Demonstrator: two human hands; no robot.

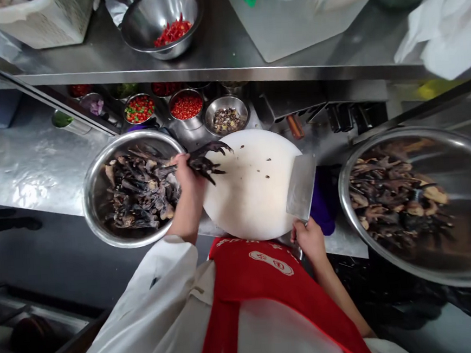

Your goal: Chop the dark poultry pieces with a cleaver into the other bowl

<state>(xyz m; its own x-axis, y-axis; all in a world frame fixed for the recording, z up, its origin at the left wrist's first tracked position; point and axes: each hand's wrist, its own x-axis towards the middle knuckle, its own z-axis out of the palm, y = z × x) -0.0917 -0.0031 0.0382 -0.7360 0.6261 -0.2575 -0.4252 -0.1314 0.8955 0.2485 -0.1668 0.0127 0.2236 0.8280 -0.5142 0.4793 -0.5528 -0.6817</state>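
Dark chicken feet (207, 159) are gripped in my left hand (190, 177), their claws pointing right over the edge of the round white cutting board (245, 197). That hand is between the board and a steel bowl (90, 201) heaped with more dark chicken feet (138, 189). My right hand (309, 237) is closed round the handle of a cleaver (301, 186), whose broad blade lies over the right side of the board. Several small dark bits are scattered on the board. Farther right, a large steel bowl (345, 200) holds dark, cut-looking pieces (400, 196).
Behind the board stand small steel containers of chopped red chili (186, 107), red and green pepper (139, 109) and a mixed seasoning (229, 120). Knives (349, 116) stand in a rack. A steel shelf (219, 69) crosses above, bearing a bowl of red chilies (172, 32) and plastic tubs.
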